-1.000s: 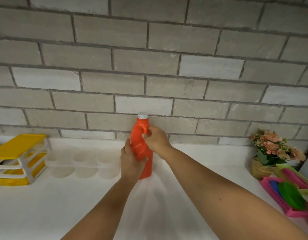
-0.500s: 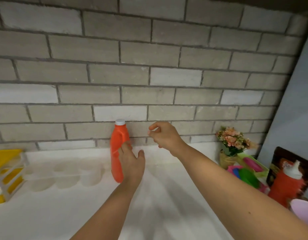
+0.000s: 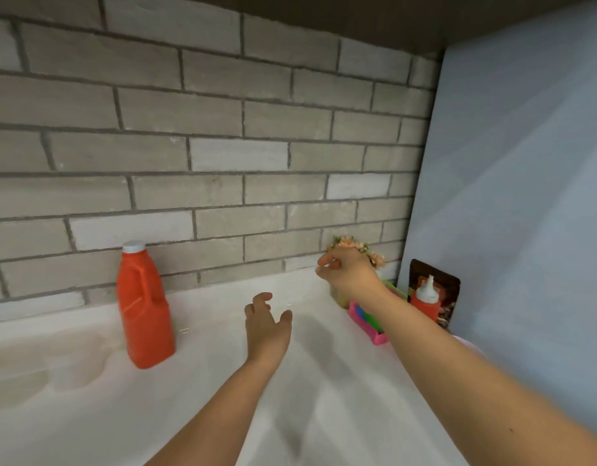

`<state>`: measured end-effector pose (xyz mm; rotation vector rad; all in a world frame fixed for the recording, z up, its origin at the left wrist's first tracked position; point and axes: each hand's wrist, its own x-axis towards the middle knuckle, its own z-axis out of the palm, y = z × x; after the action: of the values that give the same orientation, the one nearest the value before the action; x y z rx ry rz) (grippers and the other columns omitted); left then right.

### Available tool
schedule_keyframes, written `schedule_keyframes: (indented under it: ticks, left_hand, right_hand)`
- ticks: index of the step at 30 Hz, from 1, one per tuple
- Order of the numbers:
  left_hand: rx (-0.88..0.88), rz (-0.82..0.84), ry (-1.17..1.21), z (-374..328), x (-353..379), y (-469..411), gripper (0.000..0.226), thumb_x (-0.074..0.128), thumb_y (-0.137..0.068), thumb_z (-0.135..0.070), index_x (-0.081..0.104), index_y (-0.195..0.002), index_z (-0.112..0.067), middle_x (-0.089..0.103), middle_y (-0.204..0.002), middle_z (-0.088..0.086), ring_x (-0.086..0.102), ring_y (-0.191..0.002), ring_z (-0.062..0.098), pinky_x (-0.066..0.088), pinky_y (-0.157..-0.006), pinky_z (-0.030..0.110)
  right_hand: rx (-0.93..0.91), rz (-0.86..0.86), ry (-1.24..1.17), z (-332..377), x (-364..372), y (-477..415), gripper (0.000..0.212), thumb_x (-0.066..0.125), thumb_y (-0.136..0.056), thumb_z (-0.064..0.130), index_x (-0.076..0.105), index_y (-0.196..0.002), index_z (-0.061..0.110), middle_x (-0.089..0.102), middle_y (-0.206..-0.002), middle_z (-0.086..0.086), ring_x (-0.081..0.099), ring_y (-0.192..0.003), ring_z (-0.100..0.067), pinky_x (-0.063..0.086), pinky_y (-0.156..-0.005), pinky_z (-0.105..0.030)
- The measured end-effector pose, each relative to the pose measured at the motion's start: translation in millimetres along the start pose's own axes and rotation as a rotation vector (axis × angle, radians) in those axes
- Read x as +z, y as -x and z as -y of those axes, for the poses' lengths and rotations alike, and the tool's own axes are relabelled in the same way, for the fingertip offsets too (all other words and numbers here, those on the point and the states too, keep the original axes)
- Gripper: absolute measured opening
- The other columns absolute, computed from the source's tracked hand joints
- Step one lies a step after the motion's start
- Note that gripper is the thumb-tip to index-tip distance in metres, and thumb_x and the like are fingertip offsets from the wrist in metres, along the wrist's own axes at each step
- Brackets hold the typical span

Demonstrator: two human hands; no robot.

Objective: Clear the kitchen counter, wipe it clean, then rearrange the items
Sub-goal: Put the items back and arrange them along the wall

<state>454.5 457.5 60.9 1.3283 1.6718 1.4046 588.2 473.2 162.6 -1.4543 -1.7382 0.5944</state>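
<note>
1. Head view, left side: the orange bottle (image 3: 144,311) stands upright on the white counter (image 3: 223,381), at the far edge against the brick wall, with its cap on. A second ago both hands were wrapped round it, and now neither touches it
2. The left hand (image 3: 267,327) has let go and hovers over the middle of the counter, well to the right of the bottle. Its fingers are relaxed and spread, holding nothing
3. The right hand (image 3: 347,274) has swung further right and is raised in front of the flowers (image 3: 351,243) at the far right. Its fingers are loosely curled, thumb near forefinger, with nothing visible between them
4. The view has turned right too: a pink basket (image 3: 374,334) and a red squeeze bottle (image 3: 425,297) by the blue side panel (image 3: 525,196) now show fully. The yellow drawers have dropped out of sight, and a clear tray (image 3: 38,364) is only a blur at the left
5. My reading: the bottle has been set back in its place, so rearranging is under way, and the cluster at the right looks like the next thing to be fetched
</note>
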Motion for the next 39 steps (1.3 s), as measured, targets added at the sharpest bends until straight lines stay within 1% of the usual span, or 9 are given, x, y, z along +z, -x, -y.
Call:
schedule_keyframes:
  ticks: [3,7,11,13,15,21,27,35,39]
  left_hand:
    - [0.035,0.093,-0.014,-10.3,30.6,6.7,0.033,0.052,-0.091,-0.019,0.041,-0.122,-0.018,0.039,-0.125,0.006,0.050,-0.109,0.025,0.043,-0.085,0.030]
    - [0.071,0.215,-0.063,-23.1,74.8,14.4,0.033,0.049,-0.094,-0.024,0.042,-0.125,-0.017,0.039,-0.125,0.004,0.051,-0.095,0.019,0.039,-0.083,0.025]
    - [0.096,0.281,-0.078,-33.5,119.5,18.9,0.033,0.048,-0.095,-0.026,0.045,-0.126,-0.017,0.041,-0.125,0.003,0.051,-0.096,0.015,0.039,-0.085,0.023]
    - [0.104,0.326,-0.089,-38.6,142.1,22.2,0.034,0.047,-0.095,-0.025,0.046,-0.128,-0.015,0.042,-0.127,0.004,0.053,-0.102,0.017,0.041,-0.089,0.024]
    - [0.123,0.361,-0.107,-43.6,163.1,24.8,0.035,0.047,-0.095,-0.023,0.048,-0.128,-0.012,0.043,-0.130,0.006,0.052,-0.112,0.020,0.041,-0.096,0.026]
    - [0.114,0.405,-0.099,-52.4,209.6,21.2,0.037,0.049,-0.094,-0.025,0.049,-0.129,-0.012,0.047,-0.133,0.005,0.047,-0.121,0.019,0.042,-0.103,0.031]
    - [0.087,0.438,-0.127,-51.1,230.8,19.1,0.049,0.050,-0.094,-0.026,0.038,-0.140,-0.014,0.044,-0.141,0.004,0.044,-0.127,0.019,0.039,-0.104,0.026]
    - [0.046,0.424,-0.084,-49.4,234.1,17.4,0.052,0.053,-0.092,-0.024,0.036,-0.141,-0.018,0.046,-0.139,0.002,0.045,-0.127,0.020,0.042,-0.105,0.034]
    - [0.011,0.411,-0.004,-42.6,224.0,15.2,0.049,0.055,-0.091,-0.026,0.041,-0.138,-0.021,0.052,-0.134,0.006,0.054,-0.118,0.024,0.051,-0.095,0.036]
  right_hand:
    - [0.044,-0.058,0.034,-25.7,-33.5,3.0,0.017,0.061,-0.087,0.014,0.067,-0.102,0.009,0.062,-0.087,-0.004,0.058,-0.081,-0.021,0.041,-0.059,-0.022]
    - [0.060,-0.164,0.104,-72.8,-75.4,0.1,0.028,0.065,-0.083,0.015,0.064,-0.111,0.010,0.060,-0.105,-0.010,0.055,-0.089,-0.020,0.038,-0.074,-0.022]
    - [0.092,-0.320,0.155,-124.5,-110.7,-7.4,0.048,0.071,-0.077,0.013,0.055,-0.121,0.007,0.047,-0.117,-0.015,0.056,-0.105,-0.030,0.047,-0.094,-0.037]
    - [0.152,-0.257,0.111,-145.6,-123.7,-11.7,0.060,0.074,-0.076,0.013,0.047,-0.129,0.006,0.041,-0.123,-0.014,0.054,-0.111,-0.031,0.046,-0.099,-0.042]
    - [0.206,-0.130,0.096,-163.8,-131.2,-16.4,0.070,0.077,-0.074,0.015,0.042,-0.133,0.006,0.043,-0.124,-0.012,0.054,-0.111,-0.027,0.048,-0.097,-0.038]
    - [0.231,0.219,0.043,-197.5,-137.2,-26.6,0.069,0.075,-0.077,0.023,0.042,-0.138,0.015,0.051,-0.135,-0.001,0.048,-0.124,-0.021,0.039,-0.099,-0.027]
    - [0.182,0.313,0.021,-217.9,-136.6,-35.3,0.070,0.074,-0.077,0.031,0.042,-0.139,0.021,0.051,-0.137,-0.002,0.050,-0.122,-0.018,0.043,-0.105,-0.036]
    - [0.066,0.315,0.099,-218.7,-133.4,-42.8,0.068,0.071,-0.080,0.031,0.041,-0.140,0.018,0.049,-0.138,0.000,0.046,-0.125,-0.017,0.037,-0.093,-0.022]
    - [0.019,0.318,0.136,-211.1,-127.4,-46.9,0.067,0.073,-0.078,0.036,0.047,-0.136,0.016,0.055,-0.133,-0.002,0.052,-0.119,-0.017,0.041,-0.097,-0.025]
